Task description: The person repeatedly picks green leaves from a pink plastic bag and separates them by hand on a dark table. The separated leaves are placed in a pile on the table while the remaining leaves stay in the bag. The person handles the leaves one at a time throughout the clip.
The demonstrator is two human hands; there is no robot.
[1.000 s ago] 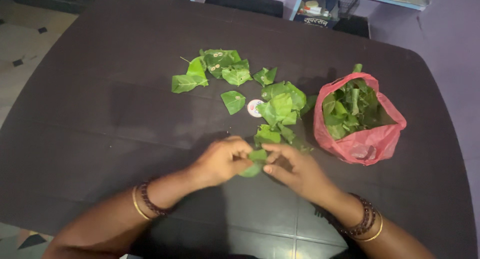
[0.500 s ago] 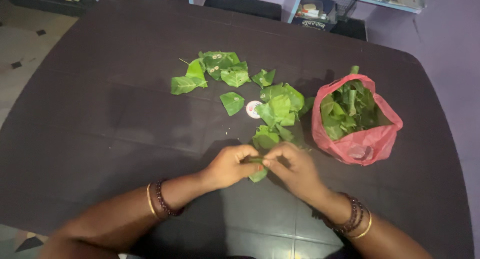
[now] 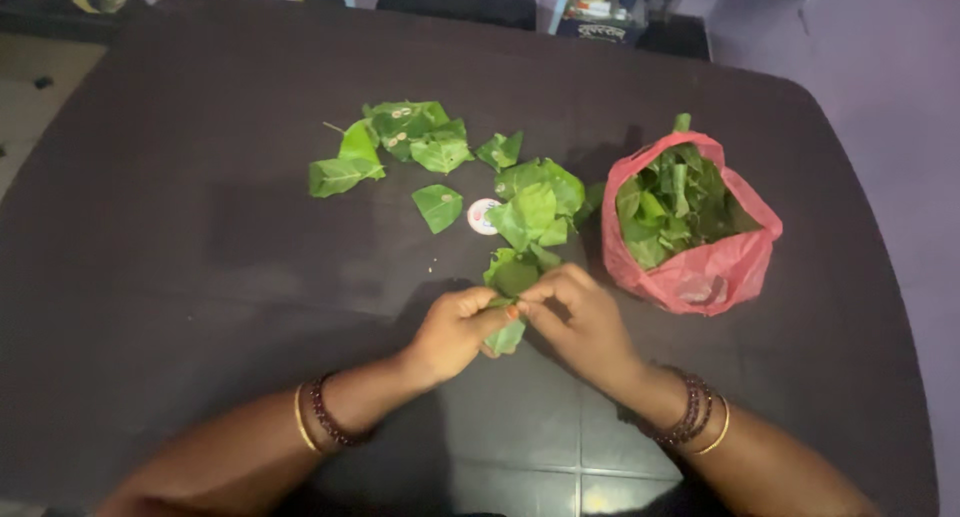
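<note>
Together, both hands (image 3: pixel 520 322) pinching leaf (image 3: pixel 506 335), mid-table (image 3: pixel 200 277)

- A red plastic bag (image 3: pixel 700 267) stands open on the right part of the dark table (image 3: pixel 200 277), stuffed with green leaves (image 3: pixel 675 202).
- A small round white lid or sticker (image 3: pixel 483 216) with coloured print lies flat among the loose leaves, left of the bag.
- Boxes (image 3: pixel 600 7) sit on a blue shelf beyond the table; details are too small to tell.

The hands (image 3: pixel 520 322) cover most of the held leaf (image 3: pixel 506 337); forearms run off the bottom edge.
</note>
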